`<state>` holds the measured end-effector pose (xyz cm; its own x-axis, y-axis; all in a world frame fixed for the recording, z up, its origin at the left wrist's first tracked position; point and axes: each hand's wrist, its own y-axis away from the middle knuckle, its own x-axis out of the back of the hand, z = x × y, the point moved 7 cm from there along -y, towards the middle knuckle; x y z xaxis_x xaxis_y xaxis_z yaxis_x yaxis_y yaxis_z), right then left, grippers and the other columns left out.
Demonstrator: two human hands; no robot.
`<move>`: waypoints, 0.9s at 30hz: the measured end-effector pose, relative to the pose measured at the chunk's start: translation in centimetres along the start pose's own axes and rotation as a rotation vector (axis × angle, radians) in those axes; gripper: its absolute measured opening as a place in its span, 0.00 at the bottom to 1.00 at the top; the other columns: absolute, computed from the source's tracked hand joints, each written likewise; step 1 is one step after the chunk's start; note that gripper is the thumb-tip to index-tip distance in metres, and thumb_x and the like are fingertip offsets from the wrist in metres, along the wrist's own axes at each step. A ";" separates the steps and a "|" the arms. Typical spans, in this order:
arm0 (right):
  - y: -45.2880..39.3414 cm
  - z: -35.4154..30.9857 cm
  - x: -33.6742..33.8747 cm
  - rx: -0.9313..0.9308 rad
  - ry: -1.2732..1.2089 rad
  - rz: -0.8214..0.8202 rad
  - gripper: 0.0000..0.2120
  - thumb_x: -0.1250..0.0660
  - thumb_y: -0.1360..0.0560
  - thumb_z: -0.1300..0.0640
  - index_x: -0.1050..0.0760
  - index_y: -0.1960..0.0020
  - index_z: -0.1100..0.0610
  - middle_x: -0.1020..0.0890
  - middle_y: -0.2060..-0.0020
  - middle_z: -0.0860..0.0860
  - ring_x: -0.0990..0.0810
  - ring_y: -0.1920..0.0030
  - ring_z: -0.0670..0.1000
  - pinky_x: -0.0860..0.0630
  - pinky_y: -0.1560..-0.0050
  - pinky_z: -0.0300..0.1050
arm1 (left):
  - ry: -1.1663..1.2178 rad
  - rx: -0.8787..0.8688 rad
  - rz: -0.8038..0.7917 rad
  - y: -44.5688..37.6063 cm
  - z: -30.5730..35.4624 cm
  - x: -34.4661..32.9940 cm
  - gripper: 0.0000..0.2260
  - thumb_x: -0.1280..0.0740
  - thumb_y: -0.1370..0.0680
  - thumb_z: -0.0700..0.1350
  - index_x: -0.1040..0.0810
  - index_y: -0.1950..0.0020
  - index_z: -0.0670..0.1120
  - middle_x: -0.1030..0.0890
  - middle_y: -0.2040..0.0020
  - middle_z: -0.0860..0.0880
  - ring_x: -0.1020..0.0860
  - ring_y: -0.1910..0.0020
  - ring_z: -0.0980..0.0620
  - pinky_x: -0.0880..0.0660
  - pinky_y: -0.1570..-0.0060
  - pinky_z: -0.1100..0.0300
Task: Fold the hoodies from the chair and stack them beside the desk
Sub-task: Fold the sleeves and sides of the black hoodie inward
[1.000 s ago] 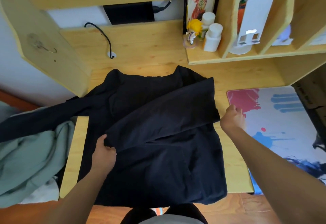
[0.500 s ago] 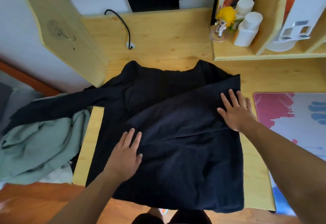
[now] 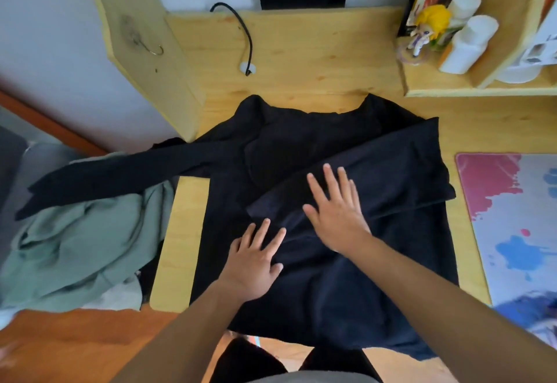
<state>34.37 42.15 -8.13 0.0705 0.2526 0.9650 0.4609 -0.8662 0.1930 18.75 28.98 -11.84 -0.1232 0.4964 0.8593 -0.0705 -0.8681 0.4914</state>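
The right hand [image 3: 337,217] has slid left across the black hoodie [image 3: 346,171], now beside the left hand [image 3: 254,257]. Both press it flat with straight, spread fingers, gripping nothing.

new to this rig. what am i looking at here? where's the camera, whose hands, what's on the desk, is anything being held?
No robot here: a person wears one wide-angle camera on the head, looking down at their own hands. A black hoodie lies spread on the wooden desk, one sleeve trailing off the left edge over a green garment. The left hand and right hand both lie flat on the hoodie with straight fingers, pressing on a folded flap. Nothing is gripped. A colourful mat lies at the right; bottles and a figurine stand on the shelf.
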 end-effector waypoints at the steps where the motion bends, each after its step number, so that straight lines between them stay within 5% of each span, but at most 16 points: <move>1: 0.3 -2.0 -0.9 0.020 0.006 -0.015 0.32 0.54 0.16 0.39 0.59 0.18 0.50 0.59 0.19 0.57 0.61 0.20 0.63 0.55 0.21 0.62 | 0.006 -0.022 0.015 -0.1 -0.2 0.3 0.32 0.43 0.17 0.60 0.56 0.17 0.60 0.57 0.16 0.48 0.53 0.18 0.42 0.45 0.23 0.42; 4: 1.6 -4.2 -4.8 0.095 0.126 -0.191 0.33 0.64 0.18 0.36 0.66 0.19 0.49 0.66 0.20 0.55 0.68 0.21 0.62 0.56 0.21 0.64 | 0.106 -0.067 0.109 0.2 -1.7 1.8 0.28 0.41 0.17 0.57 0.46 0.17 0.58 0.45 0.17 0.49 0.44 0.20 0.45 0.40 0.25 0.48; 7: 1.8 -5.1 -6.2 0.066 0.223 -0.356 0.37 0.74 0.25 0.31 0.69 0.20 0.47 0.68 0.21 0.53 0.69 0.22 0.61 0.61 0.22 0.63 | 0.483 0.013 0.222 2.4 -9.1 3.2 0.24 0.38 0.16 0.50 0.35 0.20 0.53 0.36 0.22 0.51 0.38 0.23 0.51 0.38 0.24 0.54; 9: 1.6 -6.2 -5.6 -0.027 0.244 -0.404 0.34 0.62 0.20 0.33 0.67 0.19 0.46 0.66 0.20 0.52 0.65 0.20 0.61 0.60 0.22 0.62 | 0.715 0.128 0.302 4.9 -15.8 3.9 0.20 0.37 0.16 0.44 0.30 0.24 0.49 0.30 0.27 0.51 0.31 0.28 0.55 0.34 0.27 0.57; 11: 1.1 -8.0 -4.6 -0.156 0.218 -0.430 0.35 0.49 0.17 0.39 0.61 0.18 0.49 0.61 0.19 0.54 0.60 0.20 0.61 0.56 0.22 0.61 | 1.018 0.340 0.412 7.7 -23.3 4.5 0.17 0.37 0.16 0.39 0.27 0.28 0.44 0.24 0.35 0.49 0.23 0.42 0.61 0.27 0.41 0.65; 13: 0.2 -11.4 -3.5 -0.235 0.123 -0.383 0.34 0.44 0.18 0.43 0.54 0.18 0.53 0.54 0.19 0.56 0.55 0.20 0.61 0.52 0.21 0.59 | 1.412 0.610 0.547 10.4 -30.8 4.4 0.13 0.38 0.17 0.36 0.27 0.33 0.43 0.21 0.47 0.47 0.21 0.54 0.55 0.25 0.55 0.66; 15: -1.3 -16.0 -2.7 -0.233 -0.028 -0.312 0.33 0.42 0.18 0.45 0.50 0.18 0.52 0.50 0.19 0.56 0.52 0.20 0.60 0.48 0.21 0.57 | 1.755 0.794 0.659 11.8 -37.2 4.2 0.11 0.39 0.17 0.36 0.27 0.35 0.41 0.22 0.53 0.45 0.23 0.58 0.51 0.23 0.57 0.63; 17: -2.7 -20.6 -2.2 -0.182 -0.160 -0.288 0.32 0.41 0.18 0.47 0.49 0.18 0.51 0.49 0.19 0.55 0.51 0.20 0.59 0.45 0.22 0.55 | 1.947 0.936 0.707 12.0 -42.0 4.0 0.08 0.39 0.16 0.39 0.26 0.38 0.40 0.23 0.48 0.44 0.23 0.58 0.53 0.23 0.50 0.60; 20: -4.3 -25.5 -1.6 -0.123 -0.280 -0.291 0.31 0.39 0.18 0.50 0.47 0.19 0.51 0.47 0.19 0.54 0.49 0.21 0.59 0.43 0.23 0.54 | 2.030 1.078 0.706 11.0 -45.8 4.5 0.13 0.40 0.16 0.41 0.27 0.32 0.41 0.24 0.54 0.45 0.26 0.62 0.52 0.23 0.59 0.61; 23: -5.1 -27.4 -0.9 -0.136 -0.318 -0.278 0.30 0.39 0.18 0.53 0.45 0.19 0.51 0.44 0.21 0.53 0.44 0.23 0.59 0.40 0.25 0.53 | 1.905 1.053 0.766 9.7 -46.9 7.9 0.06 0.40 0.20 0.40 0.24 0.47 0.42 0.25 0.62 0.45 0.26 0.67 0.48 0.25 0.67 0.55; 25: -5.6 -27.8 -0.4 -0.155 -0.336 -0.268 0.29 0.39 0.19 0.54 0.43 0.20 0.51 0.42 0.21 0.51 0.40 0.24 0.57 0.37 0.26 0.52 | 1.564 1.013 0.865 10.3 -48.3 11.1 0.06 0.36 0.22 0.44 0.22 0.52 0.42 0.20 0.57 0.43 0.21 0.60 0.43 0.24 0.60 0.52; 27: -6.2 -28.2 -0.2 -0.164 -0.339 -0.259 0.29 0.38 0.19 0.54 0.42 0.20 0.51 0.41 0.22 0.50 0.38 0.25 0.56 0.34 0.27 0.52 | 1.203 1.083 0.733 10.9 -50.3 11.7 0.15 0.33 0.23 0.49 0.21 0.40 0.43 0.20 0.39 0.39 0.23 0.40 0.39 0.27 0.40 0.49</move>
<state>6.56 35.35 -4.54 0.2695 0.5727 0.7742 0.3569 -0.8061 0.4721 -33.25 25.36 -3.57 -0.4496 -0.6614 0.6003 0.8875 -0.2552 0.3836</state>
